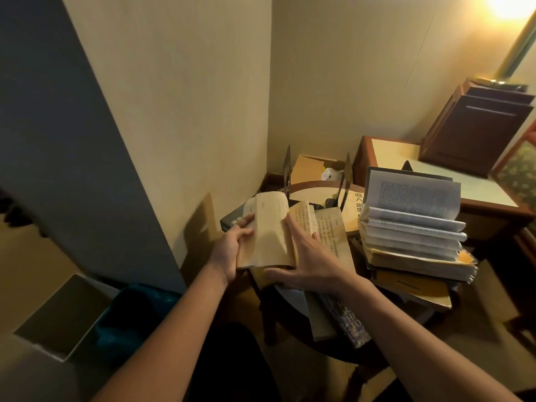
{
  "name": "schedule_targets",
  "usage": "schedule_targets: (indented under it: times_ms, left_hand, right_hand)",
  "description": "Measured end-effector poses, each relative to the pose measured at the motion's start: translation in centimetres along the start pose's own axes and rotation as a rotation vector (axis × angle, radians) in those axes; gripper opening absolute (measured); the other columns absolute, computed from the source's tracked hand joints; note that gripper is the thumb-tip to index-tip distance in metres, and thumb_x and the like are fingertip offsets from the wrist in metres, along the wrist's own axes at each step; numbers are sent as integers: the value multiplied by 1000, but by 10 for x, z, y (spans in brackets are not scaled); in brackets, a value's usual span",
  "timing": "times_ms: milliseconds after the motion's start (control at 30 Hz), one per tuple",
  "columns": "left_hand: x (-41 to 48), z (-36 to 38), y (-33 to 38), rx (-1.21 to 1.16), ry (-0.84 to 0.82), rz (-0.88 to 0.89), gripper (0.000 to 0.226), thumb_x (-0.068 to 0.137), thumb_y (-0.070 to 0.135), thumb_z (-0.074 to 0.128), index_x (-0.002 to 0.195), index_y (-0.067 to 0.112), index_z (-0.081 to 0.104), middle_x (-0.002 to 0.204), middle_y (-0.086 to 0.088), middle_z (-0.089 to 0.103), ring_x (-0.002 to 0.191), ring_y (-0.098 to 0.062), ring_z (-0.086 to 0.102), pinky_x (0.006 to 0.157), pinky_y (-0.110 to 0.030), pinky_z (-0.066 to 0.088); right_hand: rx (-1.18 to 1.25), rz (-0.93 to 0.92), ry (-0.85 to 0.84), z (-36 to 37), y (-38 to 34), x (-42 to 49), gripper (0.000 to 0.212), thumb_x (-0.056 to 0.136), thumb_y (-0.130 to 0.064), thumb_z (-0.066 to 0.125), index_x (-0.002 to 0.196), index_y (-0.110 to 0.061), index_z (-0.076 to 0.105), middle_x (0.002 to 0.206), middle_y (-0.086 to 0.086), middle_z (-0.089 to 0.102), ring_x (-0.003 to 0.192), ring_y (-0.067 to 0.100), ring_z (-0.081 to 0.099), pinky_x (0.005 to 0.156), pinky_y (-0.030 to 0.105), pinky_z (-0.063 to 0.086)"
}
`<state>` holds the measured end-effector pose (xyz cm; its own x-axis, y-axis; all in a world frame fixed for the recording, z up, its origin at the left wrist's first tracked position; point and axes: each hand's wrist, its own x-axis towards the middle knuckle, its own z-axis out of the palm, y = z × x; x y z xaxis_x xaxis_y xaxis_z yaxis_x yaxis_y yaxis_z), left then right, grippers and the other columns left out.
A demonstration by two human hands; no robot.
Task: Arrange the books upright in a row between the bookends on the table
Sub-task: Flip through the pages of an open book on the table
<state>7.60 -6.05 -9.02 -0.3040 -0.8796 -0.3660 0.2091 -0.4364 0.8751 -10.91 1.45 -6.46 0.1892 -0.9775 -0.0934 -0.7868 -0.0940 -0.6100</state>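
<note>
Bare forearms, the left forearm (pixel 174 320) and the right forearm (pixel 406 323), reached up from the bottom edge toward a corner of cream walls (pixel 174 97). At the right stood a pale-topped desk (pixel 475 184) with a dark wooden cabinet (pixel 475 132) at its far end. Nearer, a round table (pixel 313 187) filled the corner, and every book in view on it lay flat or open.

On its right side sat a stack of open books (pixel 414 227), pages fanned upward. A blue-spined book (pixel 352 323) lay at the near edge, under the right forearm. An open book (pixel 269 230) with yellowed pages was held over the table's near left part, in front of the bookends. A dark book (pixel 232 219) lay just behind its left edge. A yellow book (pixel 354 211) with printed characters lay flat between the stack and the right bookend (pixel 346 181). That bookend and the left bookend (pixel 287 169), both thin dark plates, stood upright and apart at the table's far side.

The left hand (pixel 232 250) gripped the open book's left half, thumb on the page and fingers curled beneath. The right hand (pixel 307 256) lay flat on the right-hand pages, fingers straight and spread, thumb stretched along the near edge.
</note>
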Motion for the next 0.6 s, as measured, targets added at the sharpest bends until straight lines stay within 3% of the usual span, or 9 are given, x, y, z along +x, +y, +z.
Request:
schedule_targets:
  times_ms: [67,133,233,367,467,600]
  left_hand:
    - [1,-3,3,66,-39,13,40,100,53,42,135,39,56,124,-8,67,114,-33,62,95,-54,55]
    - [4,-7,3,232,-15,60,63,88,68,53,144,39,44,127,-7,63,111,-32,64,89,-51,58]
    - [7,-10,-6,363,36,110,97,70,56,82,149,36,28,133,-4,54,115,-28,59,93,-49,56]
    - [13,-17,-25,348,9,59,111,58,53,88,149,37,26,134,-7,52,114,-27,60,95,-49,55]
    - [18,-18,-34,329,31,58,103,68,52,85,151,35,26,131,-5,56,110,-26,64,92,-49,57]
    - [22,-16,-37,648,133,154,105,70,78,60,155,34,17,137,-3,49,115,-21,59,96,-48,55]
  right_hand:
    - [-52,-23,-34,3,-3,4,115,78,-83,51,160,-28,-9,167,-4,-4,149,13,-9,115,46,-19]
    - [-31,-33,-31,5,-3,11,92,89,-79,33,161,-31,2,167,-2,2,152,16,-7,113,47,-23]
    - [-85,-1,-4,7,-1,26,63,103,-59,25,160,-33,14,167,-4,15,155,23,-1,119,60,-16]
    - [-204,71,-35,5,10,42,62,102,-61,28,158,-40,15,167,-11,8,154,26,-6,117,66,-12]
    - [-260,119,-43,8,26,49,63,101,-63,25,158,-43,7,168,-5,5,154,25,-11,116,69,-11]
    - [-307,163,-43,10,47,53,66,99,-67,27,157,-45,5,168,-6,-5,151,22,-20,118,65,-11]
